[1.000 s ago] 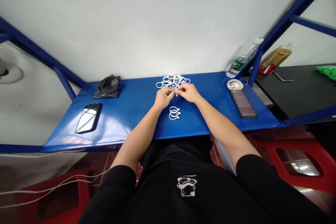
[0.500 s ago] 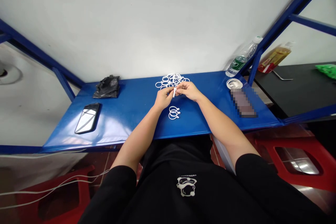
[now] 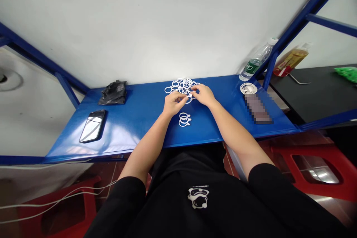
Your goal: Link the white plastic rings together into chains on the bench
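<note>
I see the left grip point(image 3: 174, 103) pinched on a white ring point(image 3: 189, 101) above the bench point(image 3: 145, 119), just short of the pile point(image 3: 182, 83); the right grip point(image 3: 204, 95) hangs slightly parted, apparently empty. A slack pinch could drop the ring; a stray fingertip could snag the pile's tangled loops.

The rings point(image 3: 185, 81) look like smooth plastic, the worktop point(image 3: 145, 119) like glossy painted metal; the bag point(image 3: 113, 93) is thin, crinkled plastic, the bottles point(image 3: 252, 67) clear plastic, the phone screen point(image 3: 92, 128) mirror-shiny, the shirt point(image 3: 192, 171) matt cloth
</note>
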Tool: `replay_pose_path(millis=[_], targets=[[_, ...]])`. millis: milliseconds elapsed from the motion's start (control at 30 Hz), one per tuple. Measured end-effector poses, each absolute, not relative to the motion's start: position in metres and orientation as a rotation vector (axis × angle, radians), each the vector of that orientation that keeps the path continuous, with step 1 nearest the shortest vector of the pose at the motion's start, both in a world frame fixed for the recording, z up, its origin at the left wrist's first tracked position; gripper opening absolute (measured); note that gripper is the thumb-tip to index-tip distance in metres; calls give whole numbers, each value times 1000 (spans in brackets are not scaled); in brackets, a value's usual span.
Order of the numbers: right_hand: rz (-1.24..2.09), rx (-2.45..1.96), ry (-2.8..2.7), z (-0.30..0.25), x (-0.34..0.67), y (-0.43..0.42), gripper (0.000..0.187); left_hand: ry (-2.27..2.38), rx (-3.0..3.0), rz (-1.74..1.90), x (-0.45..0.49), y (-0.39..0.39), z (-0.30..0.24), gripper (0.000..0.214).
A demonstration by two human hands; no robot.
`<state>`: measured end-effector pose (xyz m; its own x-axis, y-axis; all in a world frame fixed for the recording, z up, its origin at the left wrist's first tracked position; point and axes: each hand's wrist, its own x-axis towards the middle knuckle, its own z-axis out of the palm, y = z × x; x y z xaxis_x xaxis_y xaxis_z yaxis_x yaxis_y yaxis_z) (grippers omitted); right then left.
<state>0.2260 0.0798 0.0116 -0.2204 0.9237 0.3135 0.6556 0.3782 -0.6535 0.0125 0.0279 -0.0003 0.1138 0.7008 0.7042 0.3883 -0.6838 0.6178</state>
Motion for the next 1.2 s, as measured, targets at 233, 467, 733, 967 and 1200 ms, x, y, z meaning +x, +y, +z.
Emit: replay_pose_path(millis=[233,467,733,967,1200], targets=[[439,-1263,-2260,13,245,87,33,879,2383,1056,18,22,2,17],[485,-1200,-2493,15,239,81,31,935,2147,840,18,17,2,21],[732,-1087,-2167,16,231,81,17,1126,1908,1328,13,36,-17,31],[1366,-795,-1768,27,228,74,39,1083,2010,1330,7,41,-18,43],[1167,-882,-1583,22,224,80,40,1195,2064,1463,10,33,-9,32]])
